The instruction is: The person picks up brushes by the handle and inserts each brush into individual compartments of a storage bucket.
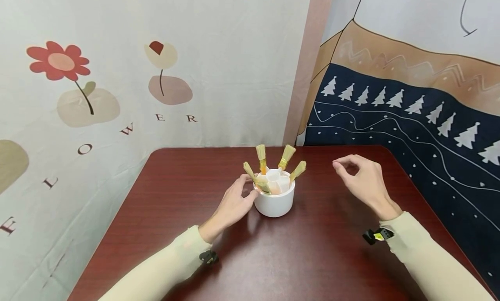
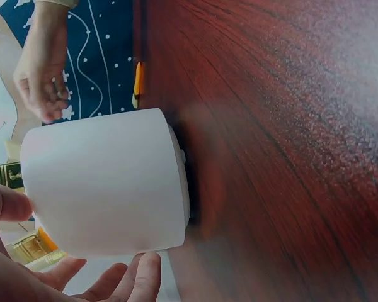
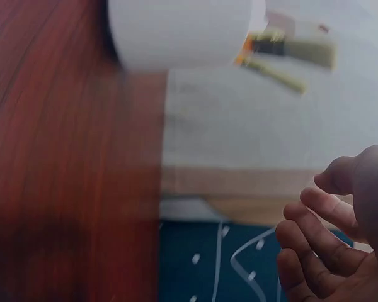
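Observation:
A round white pot (image 1: 274, 205) with a divided white insert (image 1: 273, 176) stands upright on the table. Several paintbrushes (image 1: 287, 156) lean outward in it, pale bristles up. My left hand (image 1: 233, 202) holds the pot's left side, thumb and fingers around its wall and rim; the left wrist view shows fingertips (image 2: 148, 264) against the wall. To the right, apart from the pot, my right hand (image 1: 365, 181) hovers over the table with loosely curled fingers. Nothing shows between its thumb and fingers in the right wrist view.
The dark red wooden table (image 1: 175, 197) ends at a pale curtain (image 1: 234, 75) behind and a navy patterned curtain (image 1: 429, 162) at right. A slim orange item (image 2: 138, 82) lies near the table edge in the left wrist view; its kind is unclear.

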{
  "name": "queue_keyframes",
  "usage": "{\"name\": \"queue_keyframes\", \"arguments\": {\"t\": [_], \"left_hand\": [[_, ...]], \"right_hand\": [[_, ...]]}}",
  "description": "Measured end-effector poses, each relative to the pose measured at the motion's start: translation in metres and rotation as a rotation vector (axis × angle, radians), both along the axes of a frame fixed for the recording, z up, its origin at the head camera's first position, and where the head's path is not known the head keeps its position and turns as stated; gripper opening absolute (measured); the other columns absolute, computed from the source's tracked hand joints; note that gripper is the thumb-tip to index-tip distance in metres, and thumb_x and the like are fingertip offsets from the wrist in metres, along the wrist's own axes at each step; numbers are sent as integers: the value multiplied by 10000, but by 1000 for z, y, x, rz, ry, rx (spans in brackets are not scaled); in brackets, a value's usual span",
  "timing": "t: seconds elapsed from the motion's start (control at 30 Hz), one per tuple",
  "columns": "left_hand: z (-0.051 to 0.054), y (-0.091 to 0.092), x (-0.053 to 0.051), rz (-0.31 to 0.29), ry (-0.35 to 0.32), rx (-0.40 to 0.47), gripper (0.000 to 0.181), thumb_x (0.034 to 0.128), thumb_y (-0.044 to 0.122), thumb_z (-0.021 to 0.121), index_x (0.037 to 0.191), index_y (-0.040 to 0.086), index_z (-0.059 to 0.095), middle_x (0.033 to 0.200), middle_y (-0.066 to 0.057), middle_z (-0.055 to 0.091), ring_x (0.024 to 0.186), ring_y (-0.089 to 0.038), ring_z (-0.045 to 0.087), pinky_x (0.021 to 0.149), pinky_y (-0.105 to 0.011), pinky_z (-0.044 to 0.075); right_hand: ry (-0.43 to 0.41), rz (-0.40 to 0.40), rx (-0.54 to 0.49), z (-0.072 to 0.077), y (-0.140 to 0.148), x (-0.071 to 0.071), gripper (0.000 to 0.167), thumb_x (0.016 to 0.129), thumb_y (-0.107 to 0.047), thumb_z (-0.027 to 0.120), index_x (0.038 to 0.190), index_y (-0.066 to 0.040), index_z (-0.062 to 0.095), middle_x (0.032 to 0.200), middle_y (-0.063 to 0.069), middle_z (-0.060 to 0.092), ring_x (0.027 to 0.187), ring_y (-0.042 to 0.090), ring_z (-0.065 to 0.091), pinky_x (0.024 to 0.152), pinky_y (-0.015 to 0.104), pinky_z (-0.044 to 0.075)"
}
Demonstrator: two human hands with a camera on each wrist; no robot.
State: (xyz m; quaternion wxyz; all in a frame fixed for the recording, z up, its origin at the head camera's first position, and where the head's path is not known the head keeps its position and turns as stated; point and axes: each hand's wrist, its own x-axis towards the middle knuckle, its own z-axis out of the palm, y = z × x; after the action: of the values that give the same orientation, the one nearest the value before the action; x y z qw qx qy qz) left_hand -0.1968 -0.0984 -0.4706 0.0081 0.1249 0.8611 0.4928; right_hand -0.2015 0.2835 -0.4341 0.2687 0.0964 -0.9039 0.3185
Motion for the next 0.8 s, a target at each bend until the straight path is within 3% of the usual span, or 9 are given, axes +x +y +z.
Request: {"name": "queue_keyframes", "arguments": {"t": [0.17, 0.27, 0.33, 0.53, 0.63, 0.8], "left_hand": [[1, -1, -2, 11, -1, -29, 456, 1129, 267, 653, 1573, 170, 685, 1577, -131, 719, 1405, -387, 770, 1215, -582, 606], [0, -1, -2, 25, -6, -37, 464, 1130, 277, 651, 1580, 167, 689, 1587, -134, 715, 1419, -406, 761, 1228, -583, 599], [0, -1, -2, 33, -8, -31, 468, 1128, 279, 659, 1579, 155, 689, 1597, -133, 711, 1423, -414, 758, 1229, -586, 599], [-1, 0, 2, 65, 12, 3, 471, 1105, 266, 712, 1553, 123, 682, 1569, -124, 736, 1356, -380, 794, 1175, -606, 619], [-1, 0, 5, 70, 22, 42, 480, 1094, 242, 735, 1543, 92, 656, 1532, -132, 754, 1323, -355, 809, 1136, -603, 639], [2, 1, 14, 76, 23, 69, 581, 1026, 213, 800, 1541, 45, 591, 1508, -142, 751, 1277, -333, 819, 1117, -574, 654]], "right_hand": [[-94, -43, 5, -10, 22, -6, 182, 1106, -292, 822, 1205, -153, 885, 1067, 99, 893, 832, 60, 698, 691, 112, 502], [-143, -68, 18, -16, 34, -11, 223, 1119, -306, 801, 1231, -129, 878, 1066, 132, 894, 838, 178, 758, 678, 133, 495], [-165, -96, 39, -20, 43, -15, 243, 1130, -310, 782, 1243, -117, 876, 1068, 143, 897, 890, 260, 795, 746, 130, 478], [-259, -156, 44, -31, 69, -22, 276, 1156, -265, 724, 1284, -55, 850, 1147, 229, 877, 988, 384, 792, 690, 194, 509], [-296, -185, 37, -37, 82, -26, 319, 1162, -271, 701, 1303, -20, 839, 1242, 254, 863, 1030, 407, 786, 725, 211, 511], [-372, -254, 8, -46, 100, -32, 412, 1175, -287, 644, 1338, 58, 799, 1304, 312, 828, 1135, 465, 721, 830, 348, 484]]}}
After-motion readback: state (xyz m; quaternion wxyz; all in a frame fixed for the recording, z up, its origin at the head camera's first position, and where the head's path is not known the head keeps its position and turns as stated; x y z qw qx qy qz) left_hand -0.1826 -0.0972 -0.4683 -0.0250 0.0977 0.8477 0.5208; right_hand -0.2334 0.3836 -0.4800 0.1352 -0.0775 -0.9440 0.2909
